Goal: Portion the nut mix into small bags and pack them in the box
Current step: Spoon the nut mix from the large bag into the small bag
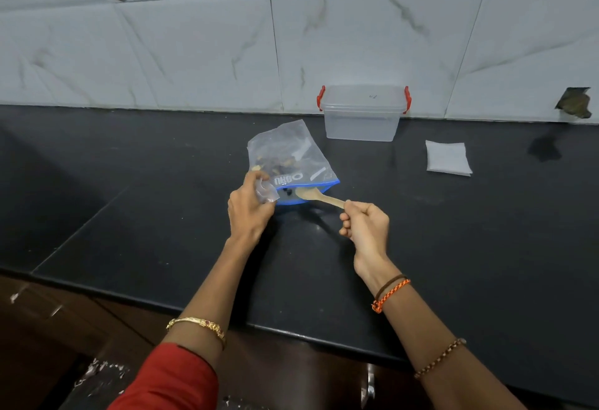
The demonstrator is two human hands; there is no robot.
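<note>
A large clear zip bag [291,153] with a blue seal lies on the black counter [453,231], its mouth open toward me and the nut mix [275,165] heaped inside. My right hand [364,226] grips the handle of a wooden spoon [319,197] whose bowl is inside the bag's mouth. My left hand [249,212] pinches a small clear bag [267,192] beside the large bag's left corner. The clear plastic box [363,114] with red clips stands behind, against the wall, lid on.
A flat stack of small white bags [449,158] lies to the right of the box. The tiled wall [194,53] runs along the counter's back edge, with a broken hole [573,103] at far right. The counter's front edge [227,315] is just under my forearms.
</note>
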